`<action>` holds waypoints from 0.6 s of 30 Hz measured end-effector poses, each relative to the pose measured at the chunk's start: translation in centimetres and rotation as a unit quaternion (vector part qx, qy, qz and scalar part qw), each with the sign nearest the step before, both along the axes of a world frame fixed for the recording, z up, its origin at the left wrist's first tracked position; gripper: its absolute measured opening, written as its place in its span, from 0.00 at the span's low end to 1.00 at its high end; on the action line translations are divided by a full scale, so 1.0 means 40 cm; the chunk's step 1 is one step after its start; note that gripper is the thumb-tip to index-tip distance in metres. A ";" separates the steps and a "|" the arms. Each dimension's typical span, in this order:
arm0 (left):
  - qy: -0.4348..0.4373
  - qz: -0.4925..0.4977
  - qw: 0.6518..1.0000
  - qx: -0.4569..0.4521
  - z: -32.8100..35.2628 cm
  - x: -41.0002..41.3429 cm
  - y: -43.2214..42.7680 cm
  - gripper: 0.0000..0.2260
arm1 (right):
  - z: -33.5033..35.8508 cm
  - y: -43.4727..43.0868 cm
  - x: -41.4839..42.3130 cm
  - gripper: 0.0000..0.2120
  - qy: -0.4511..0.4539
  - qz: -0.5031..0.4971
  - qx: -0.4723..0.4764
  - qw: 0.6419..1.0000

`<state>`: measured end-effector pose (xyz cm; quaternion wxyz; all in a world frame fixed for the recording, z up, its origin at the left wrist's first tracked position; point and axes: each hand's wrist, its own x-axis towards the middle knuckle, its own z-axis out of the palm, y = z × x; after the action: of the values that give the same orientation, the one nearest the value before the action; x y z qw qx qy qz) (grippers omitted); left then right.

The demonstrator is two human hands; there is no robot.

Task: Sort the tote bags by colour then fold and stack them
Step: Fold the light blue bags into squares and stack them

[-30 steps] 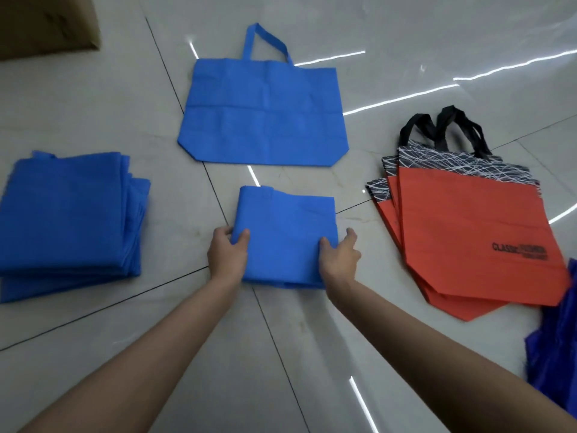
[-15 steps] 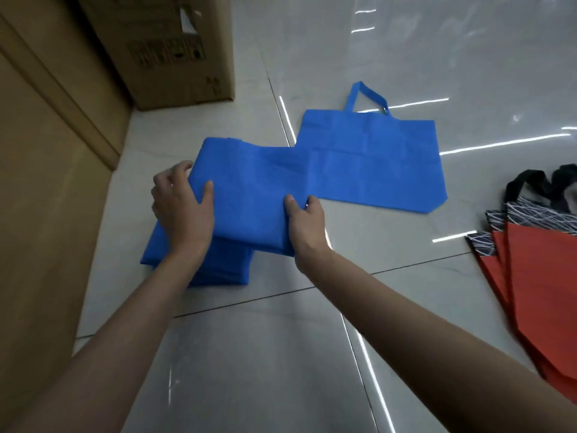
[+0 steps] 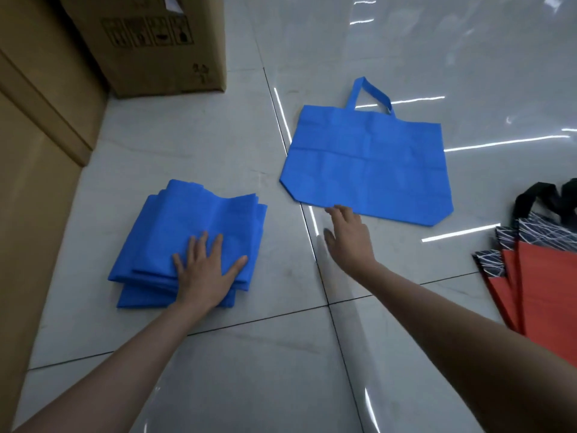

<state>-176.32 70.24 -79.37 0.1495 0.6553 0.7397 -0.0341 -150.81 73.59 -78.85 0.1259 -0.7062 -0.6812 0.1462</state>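
You are on a shiny tiled floor [image 3: 249, 354]. A big brown box [image 3: 162, 42] stands far off at 11 o'clock.

The flat blue bag [image 3: 368, 164] is the next one to fold, I think. It lies open and smooth at 1 o'clock from you. Its long side runs from 9 o'clock to 3 o'clock, tipped a little. Its handle [image 3: 371, 95] sticks out at 12 o'clock, on the far side from you. Its bottom edge is the side close to you.

The stack of folded blue bags [image 3: 193, 226] sits at 10 o'clock, well apart from the flat bag. The red bags [image 3: 549, 285] lie in a fan at 3 o'clock and are not folded yet.

Your left hand [image 3: 206, 270] rests flat on top of the stack. Its fingers are straight and spread apart, and they hold nothing.

Your right hand [image 3: 349, 235] is the nearer one to the flat bag. The bag lies at 12 o'clock from it, right in front. Its fingers [image 3: 338, 210] are straight and a little apart, with nothing in them. The tips are at the bag's near edge, close to its left corner. I cannot tell if they touch it or are just beside it.
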 end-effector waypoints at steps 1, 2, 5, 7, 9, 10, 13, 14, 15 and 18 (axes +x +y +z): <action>0.006 0.000 1.000 -0.009 -0.012 0.002 -0.002 0.33 | -0.006 0.024 0.029 0.24 -0.030 0.009 -0.013 0.999; 0.010 0.002 1.000 -0.013 -0.023 0.003 -0.004 0.33 | -0.011 0.047 0.051 0.25 -0.048 0.014 -0.027 0.998; 0.006 0.009 1.000 0.001 -0.043 0.003 -0.007 0.34 | -0.029 0.103 0.088 0.28 -0.073 0.021 -0.085 0.993; 0.011 0.009 1.000 0.013 -0.049 0.003 -0.010 0.34 | -0.048 0.129 0.103 0.28 -0.076 0.027 -0.122 0.989; 0.017 0.008 1.000 0.020 -0.051 0.003 -0.013 0.34 | -0.068 0.136 0.113 0.28 -0.075 0.029 -0.150 0.985; 0.019 0.008 1.000 0.021 -0.051 0.003 -0.014 0.34 | -0.077 0.131 0.115 0.27 -0.074 0.028 -0.153 0.985; 0.020 0.007 0.999 0.028 -0.051 0.004 -0.014 0.35 | -0.085 0.079 0.107 0.23 -0.102 0.024 -0.108 0.989; 0.019 0.006 0.999 0.026 -0.050 0.004 -0.014 0.36 | -0.087 0.052 0.104 0.21 -0.106 0.025 -0.083 0.991; 0.018 0.005 1.000 0.025 -0.050 0.004 -0.015 0.36 | -0.090 0.019 0.100 0.19 -0.110 0.030 -0.061 0.992; 0.015 0.002 1.000 0.026 -0.042 0.006 -0.017 0.35 | -0.104 -0.082 0.100 0.17 -0.119 0.055 0.019 0.991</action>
<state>-176.09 69.57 -81.04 0.1218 0.6566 0.7440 -0.0242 -146.82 70.32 -83.01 0.0484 -0.6772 -0.7321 0.0550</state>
